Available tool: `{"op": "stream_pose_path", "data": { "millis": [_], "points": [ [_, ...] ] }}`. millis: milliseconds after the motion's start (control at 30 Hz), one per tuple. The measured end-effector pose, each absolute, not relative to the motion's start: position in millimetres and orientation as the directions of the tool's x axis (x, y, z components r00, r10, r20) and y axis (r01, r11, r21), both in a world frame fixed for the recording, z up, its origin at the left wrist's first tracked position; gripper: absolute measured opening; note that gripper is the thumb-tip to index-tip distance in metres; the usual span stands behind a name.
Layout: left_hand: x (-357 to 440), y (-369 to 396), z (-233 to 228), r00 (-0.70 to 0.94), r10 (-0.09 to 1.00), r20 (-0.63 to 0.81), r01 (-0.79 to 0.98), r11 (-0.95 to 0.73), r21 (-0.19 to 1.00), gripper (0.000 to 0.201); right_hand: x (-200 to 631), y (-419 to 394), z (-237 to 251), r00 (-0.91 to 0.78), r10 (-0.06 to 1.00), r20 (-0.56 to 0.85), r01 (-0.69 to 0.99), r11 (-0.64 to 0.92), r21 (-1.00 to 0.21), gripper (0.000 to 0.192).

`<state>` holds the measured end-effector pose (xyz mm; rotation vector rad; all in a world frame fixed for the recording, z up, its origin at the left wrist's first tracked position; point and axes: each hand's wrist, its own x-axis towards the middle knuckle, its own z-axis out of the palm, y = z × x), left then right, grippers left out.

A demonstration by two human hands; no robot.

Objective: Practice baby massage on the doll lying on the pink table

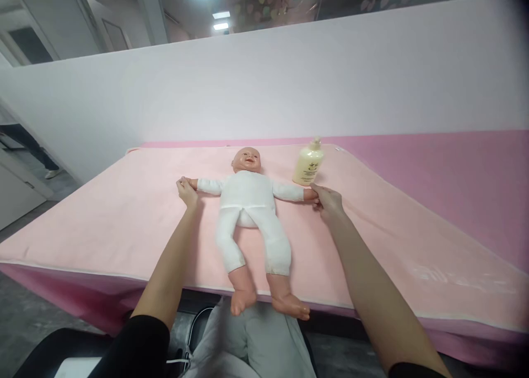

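Observation:
A baby doll (248,196) with a white cloth body lies on its back, head toward the wall and both arms stretched out sideways. Its bare feet hang over the near edge of the pink towel (165,232). On the left, my left hand (187,192) is closed around the doll's hand there. My right hand (327,200) pinches the doll's other hand between thumb and fingers. Just beyond my right hand stands a pale yellow pump bottle (308,163), upright and close to the doll's arm.
A low white wall (264,91) runs behind the table. Pink table cover (446,174) shows to the right of the towel. My grey-clad legs (256,339) are under the near edge. At far left, another person's leg (33,146) shows beyond the wall.

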<state>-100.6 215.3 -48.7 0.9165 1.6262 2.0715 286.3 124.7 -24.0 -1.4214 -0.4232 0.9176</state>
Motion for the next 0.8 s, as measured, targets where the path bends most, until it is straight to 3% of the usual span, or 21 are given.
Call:
{"op": "stream_pose_path", "data": {
  "millis": [333,800],
  "points": [
    [-97.0,210.6,-46.4,-0.713,0.633,0.301,0.149,-0.283,0.948,0.019,283.2,127.7,-24.7,0.658,0.703,-0.271,-0.296,-0.089,-0.951,0.021],
    [-98.1,209.1,-47.2,-0.717,0.634,0.29,0.149,-0.268,0.952,0.034,286.3,133.4,-27.6,0.657,0.683,-0.32,-0.332,-0.119,-0.936,0.025]
  ]
}}
